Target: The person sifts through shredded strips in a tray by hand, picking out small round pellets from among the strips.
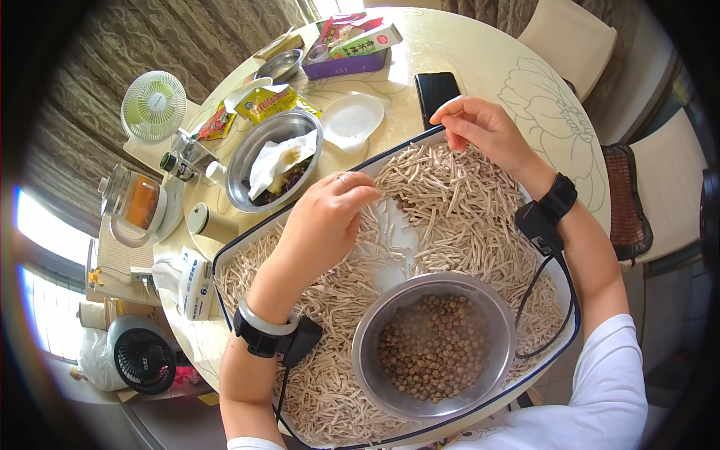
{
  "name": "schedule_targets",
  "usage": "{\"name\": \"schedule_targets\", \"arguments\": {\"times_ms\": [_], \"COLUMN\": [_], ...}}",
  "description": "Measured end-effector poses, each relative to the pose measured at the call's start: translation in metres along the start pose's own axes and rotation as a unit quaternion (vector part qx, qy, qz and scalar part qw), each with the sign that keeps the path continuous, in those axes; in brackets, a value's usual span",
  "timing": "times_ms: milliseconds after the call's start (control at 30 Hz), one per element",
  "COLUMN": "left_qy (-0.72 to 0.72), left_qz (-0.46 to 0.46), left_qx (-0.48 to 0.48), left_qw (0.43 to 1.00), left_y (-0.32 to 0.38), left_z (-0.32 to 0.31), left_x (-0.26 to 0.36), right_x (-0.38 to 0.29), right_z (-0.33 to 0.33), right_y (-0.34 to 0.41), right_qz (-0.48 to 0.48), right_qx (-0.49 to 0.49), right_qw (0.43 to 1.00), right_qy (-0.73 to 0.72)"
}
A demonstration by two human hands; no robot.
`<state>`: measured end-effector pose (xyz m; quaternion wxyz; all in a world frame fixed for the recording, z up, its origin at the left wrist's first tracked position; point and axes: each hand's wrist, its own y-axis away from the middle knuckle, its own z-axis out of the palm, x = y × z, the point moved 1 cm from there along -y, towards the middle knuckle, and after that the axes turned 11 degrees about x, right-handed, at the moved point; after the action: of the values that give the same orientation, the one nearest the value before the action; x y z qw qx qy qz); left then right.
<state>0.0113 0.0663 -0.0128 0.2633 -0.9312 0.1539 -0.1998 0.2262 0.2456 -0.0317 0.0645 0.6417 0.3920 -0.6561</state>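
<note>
A large white enamel tray (395,274) with a dark blue rim lies before me, spread with thin, pale dried strips (478,230). A bare channel of tray bottom splits them into a left and a right heap. In the tray's near part sits a steel bowl (360,343) holding many small brown round pieces (436,349). My left hand (329,216) hovers over the heap's left side, fingers curled in towards the thumb. Near the far rim, my right hand (484,132) is above the right heap, thumb and fingertips together. Whether either hand pinches something is hidden.
Beyond the tray lie a smartphone (437,95), a white plate (353,121) and a steel basin (232,174) with tissue and scraps. A lidded canister (216,224), a glass kettle (132,199) and a tissue pack (196,286) stand left. Cables hang from both wrist devices.
</note>
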Motion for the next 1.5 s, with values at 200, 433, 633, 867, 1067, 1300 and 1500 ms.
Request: {"name": "schedule_targets", "arguments": {"times_ms": [200, 433, 633, 867, 1067, 1300, 1500], "left_qy": [-0.034, 0.001, -0.058, 0.01, 0.043, 0.058, 0.037], "left_qz": [0.033, 0.053, 0.02, 0.063, 0.043, 0.038, 0.014], "left_qx": [-0.085, -0.015, -0.076, -0.019, -0.021, -0.015, -0.023], "left_qw": [0.995, 0.998, 0.995, 0.998, 0.998, 0.997, 0.999], "left_y": [0.003, 0.003, 0.003, 0.002, -0.001, -0.004, -0.001], "left_z": [0.0, 0.008, -0.003, 0.01, 0.022, 0.025, 0.024], "left_x": [-0.007, -0.002, -0.006, 0.0, -0.011, -0.009, -0.01], "right_x": [0.0, 0.001, 0.001, 0.0, 0.0, 0.0, 0.001], "right_z": [-0.001, 0.0, 0.0, -0.001, 0.0, -0.001, 0.0], "right_y": [0.0, 0.0, 0.0, 0.0, 0.0, 0.0, 0.001], "right_qz": [0.004, 0.002, 0.005, 0.007, 0.004, 0.009, 0.019], "right_qx": [-0.001, 0.001, 0.0, -0.003, -0.006, 0.001, 0.009], "right_qw": [1.0, 1.0, 1.0, 1.0, 1.0, 1.0, 1.0], "right_qy": [0.007, 0.001, 0.004, 0.009, 0.008, 0.003, 0.005]}}
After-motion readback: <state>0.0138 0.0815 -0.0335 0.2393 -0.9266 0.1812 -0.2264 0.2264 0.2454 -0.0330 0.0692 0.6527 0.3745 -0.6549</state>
